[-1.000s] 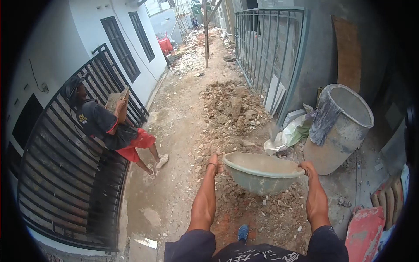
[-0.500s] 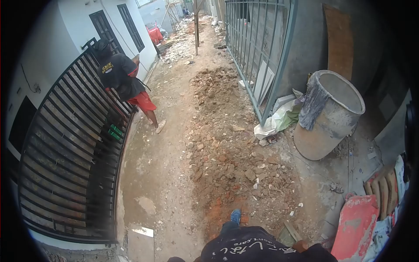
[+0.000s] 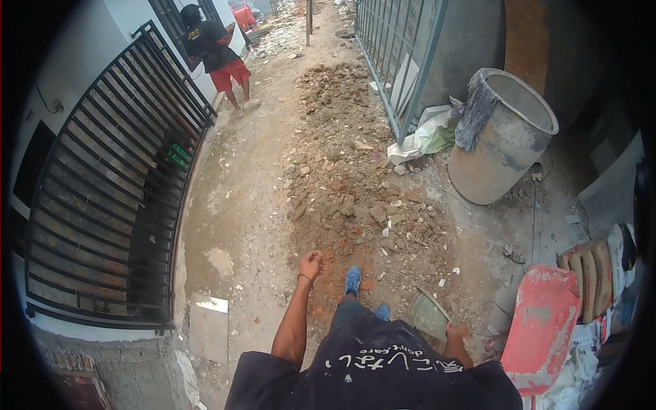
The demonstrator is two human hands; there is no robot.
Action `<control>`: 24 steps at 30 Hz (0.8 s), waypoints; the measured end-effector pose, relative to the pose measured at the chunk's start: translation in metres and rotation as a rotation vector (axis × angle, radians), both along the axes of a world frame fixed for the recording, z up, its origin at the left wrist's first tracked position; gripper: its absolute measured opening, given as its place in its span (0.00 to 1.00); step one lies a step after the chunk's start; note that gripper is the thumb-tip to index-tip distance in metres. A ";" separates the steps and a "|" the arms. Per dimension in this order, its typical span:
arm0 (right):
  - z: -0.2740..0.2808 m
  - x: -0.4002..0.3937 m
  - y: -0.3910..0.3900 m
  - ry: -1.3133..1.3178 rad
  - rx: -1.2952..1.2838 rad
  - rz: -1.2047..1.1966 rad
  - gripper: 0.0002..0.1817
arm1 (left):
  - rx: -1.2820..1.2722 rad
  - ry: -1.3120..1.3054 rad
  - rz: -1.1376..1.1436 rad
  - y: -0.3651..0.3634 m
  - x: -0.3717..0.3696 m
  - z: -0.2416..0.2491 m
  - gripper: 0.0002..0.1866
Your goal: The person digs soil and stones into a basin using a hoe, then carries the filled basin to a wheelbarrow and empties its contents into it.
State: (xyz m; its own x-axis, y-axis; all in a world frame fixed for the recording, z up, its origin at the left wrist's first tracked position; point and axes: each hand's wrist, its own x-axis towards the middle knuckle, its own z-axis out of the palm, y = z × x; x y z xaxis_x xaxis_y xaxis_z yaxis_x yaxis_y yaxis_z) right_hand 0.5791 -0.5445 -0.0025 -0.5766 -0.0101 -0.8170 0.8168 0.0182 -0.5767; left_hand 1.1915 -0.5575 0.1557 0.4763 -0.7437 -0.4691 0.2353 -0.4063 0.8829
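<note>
My left hand [image 3: 311, 265] hangs over the dirt path, fingers curled in and nothing showing in them. A dark band circles that wrist. On the other side, my right hand [image 3: 456, 331] is closed at the pale edge of a grey-green, fan-shaped object [image 3: 429, 316], whose exact kind I cannot tell. Below my dark shirt, a blue shoe [image 3: 352, 280] steps onto reddish soil at the near end of a long heap of broken earth [image 3: 348, 184].
A black barred gate [image 3: 102, 205] lines the left, with a person in red shorts [image 3: 225, 74] beyond it. On the right stand a green-grey metal gate [image 3: 400, 61], a large cement-stained drum [image 3: 488, 164] and a red wheelbarrow [image 3: 540, 321]. A wooden post [image 3: 309, 24] rises ahead.
My left hand has swung forward into view, and more of my right hand shows. The view has tilted down. The other person has walked farther up the path.
</note>
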 end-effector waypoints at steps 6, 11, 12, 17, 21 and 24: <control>0.022 0.025 0.017 -0.221 -0.090 0.406 0.20 | 0.353 -0.035 -0.003 0.176 -0.046 -0.092 0.13; 0.033 0.046 -0.014 -0.078 -0.167 0.469 0.13 | 0.671 0.016 -0.193 0.405 -0.084 -0.172 0.14; 0.045 0.056 -0.017 -0.073 -0.169 0.478 0.13 | 0.318 0.295 -0.115 0.457 -0.091 -0.185 0.14; 0.052 0.106 -0.031 0.108 -0.198 0.613 0.10 | 0.154 0.359 0.119 0.501 -0.113 -0.193 0.13; 0.063 0.163 -0.011 0.213 -0.078 0.689 0.12 | 0.460 0.085 0.314 0.443 -0.091 -0.176 0.12; 0.070 0.203 0.005 0.304 -0.024 0.783 0.12 | 0.568 -0.247 0.300 0.458 -0.049 -0.172 0.12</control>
